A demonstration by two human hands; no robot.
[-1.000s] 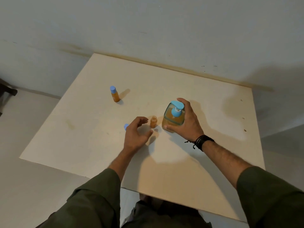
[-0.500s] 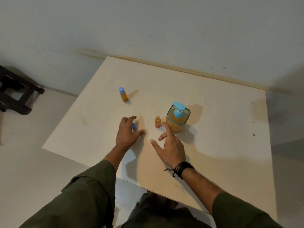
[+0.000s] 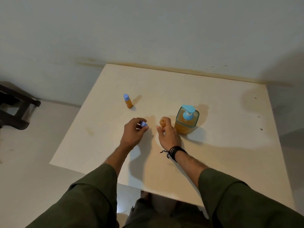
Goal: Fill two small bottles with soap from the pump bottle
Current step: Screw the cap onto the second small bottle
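On the pale wooden desk (image 3: 213, 153) the square clear pump bottle of orange soap (image 3: 186, 120) stands upright at the right. Just left of it the small uncapped orange bottle (image 3: 162, 122) stands upright, and the right hand (image 3: 167, 134) curls its fingers around it. The left hand (image 3: 134, 133), just beside and to the left, pinches the small blue cap (image 3: 143, 124), which probably goes onto that bottle's mouth; the other small orange bottle with a blue cap (image 3: 128, 101) stands farther back.

Dim warm light, soft shadows cast rightward, wide-angle bending at edges
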